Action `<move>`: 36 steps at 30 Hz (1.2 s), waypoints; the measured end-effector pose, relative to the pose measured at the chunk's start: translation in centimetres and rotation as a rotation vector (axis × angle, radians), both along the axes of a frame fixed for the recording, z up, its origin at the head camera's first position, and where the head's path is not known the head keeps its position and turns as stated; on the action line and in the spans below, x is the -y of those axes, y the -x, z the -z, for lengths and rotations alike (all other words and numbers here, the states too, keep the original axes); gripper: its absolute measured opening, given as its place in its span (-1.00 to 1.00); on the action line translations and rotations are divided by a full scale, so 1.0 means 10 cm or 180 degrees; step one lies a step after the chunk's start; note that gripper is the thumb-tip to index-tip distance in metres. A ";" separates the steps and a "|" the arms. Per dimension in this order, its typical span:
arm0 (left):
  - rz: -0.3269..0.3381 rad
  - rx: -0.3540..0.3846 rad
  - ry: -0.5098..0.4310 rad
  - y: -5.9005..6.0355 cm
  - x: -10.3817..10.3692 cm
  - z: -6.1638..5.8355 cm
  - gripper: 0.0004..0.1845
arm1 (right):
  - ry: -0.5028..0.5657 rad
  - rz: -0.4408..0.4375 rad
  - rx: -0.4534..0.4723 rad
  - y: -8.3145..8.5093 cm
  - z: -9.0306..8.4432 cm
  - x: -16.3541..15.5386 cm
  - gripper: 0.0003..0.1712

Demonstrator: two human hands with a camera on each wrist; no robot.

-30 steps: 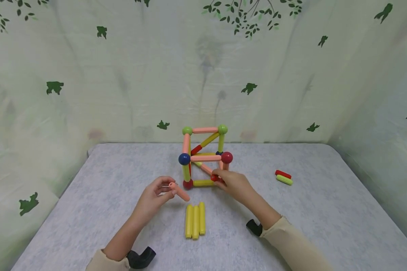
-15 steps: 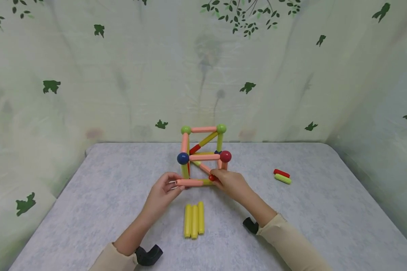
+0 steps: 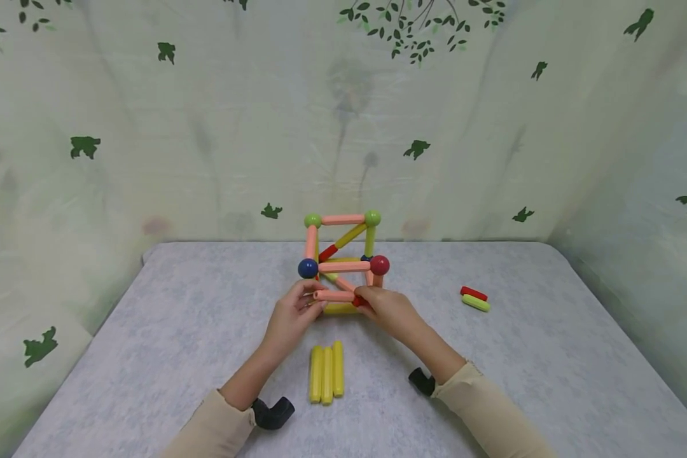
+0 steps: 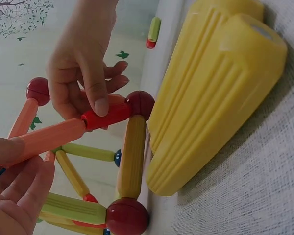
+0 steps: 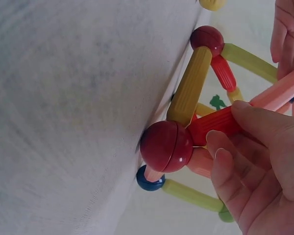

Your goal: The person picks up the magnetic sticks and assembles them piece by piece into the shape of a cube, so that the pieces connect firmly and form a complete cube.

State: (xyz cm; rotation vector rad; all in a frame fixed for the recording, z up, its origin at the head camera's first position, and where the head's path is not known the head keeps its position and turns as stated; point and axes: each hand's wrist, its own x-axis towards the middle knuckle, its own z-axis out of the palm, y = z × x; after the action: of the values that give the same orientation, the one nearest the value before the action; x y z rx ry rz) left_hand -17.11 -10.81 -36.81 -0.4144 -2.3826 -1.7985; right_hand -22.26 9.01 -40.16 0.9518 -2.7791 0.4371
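Observation:
A cube-like frame of magnetic sticks and balls stands mid-table, with a blue ball [image 3: 308, 268] and a red ball [image 3: 380, 265] at its upper front corners. My left hand [image 3: 293, 313] pinches a pink magnetic stick [image 3: 333, 296] between thumb and fingers. My right hand [image 3: 390, 310] pinches a short red magnetic stick [image 4: 108, 116], which slants up from the lower front right red ball [image 5: 166, 147]. In the left wrist view the pink stick's far end meets the red stick's upper end, nearly in line. Behind my left fingers, the lower front left ball is hidden in the head view.
Several yellow sticks [image 3: 327, 375] lie side by side in front of the frame. Off to the right, a red stick [image 3: 474, 293] and a light green stick [image 3: 476, 303] lie together. A printed curtain [image 3: 229, 127] hangs behind the table [image 3: 206, 273].
My left hand has moved right and slightly up, turning the pink stick from slanted to level and bringing its end to the red stick. My right hand stays nearly still.

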 end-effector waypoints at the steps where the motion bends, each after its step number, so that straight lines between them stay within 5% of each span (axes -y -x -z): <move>1: -0.0002 -0.0050 0.0016 0.00 0.00 0.00 -0.70 | 0.0008 0.0005 -0.0001 0.00 0.00 0.00 -0.78; 6: 0.0142 -0.0448 0.0066 0.05 0.03 0.13 -0.65 | 0.0033 -0.0027 -0.0117 0.00 0.02 -0.01 -0.81; 11: 0.0310 -0.0674 0.0456 0.10 0.05 0.29 -0.62 | 0.0052 -0.0046 -0.0125 0.00 0.02 -0.01 -0.82; 18: 0.0127 -0.0566 0.0556 0.11 0.05 0.31 -0.79 | 0.0058 -0.0048 -0.0111 0.00 0.02 -0.01 -0.83; 36: -0.0150 -0.0235 0.0602 0.27 -0.05 0.34 -0.85 | 0.0177 -0.0079 -0.0037 0.00 0.06 -0.01 -0.79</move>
State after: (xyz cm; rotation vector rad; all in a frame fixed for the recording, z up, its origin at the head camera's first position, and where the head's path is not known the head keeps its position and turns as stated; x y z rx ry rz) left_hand -19.80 -10.33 -40.25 -0.4330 -2.4975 -1.5169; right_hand -22.26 9.13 -40.71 0.9741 -2.7325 0.5078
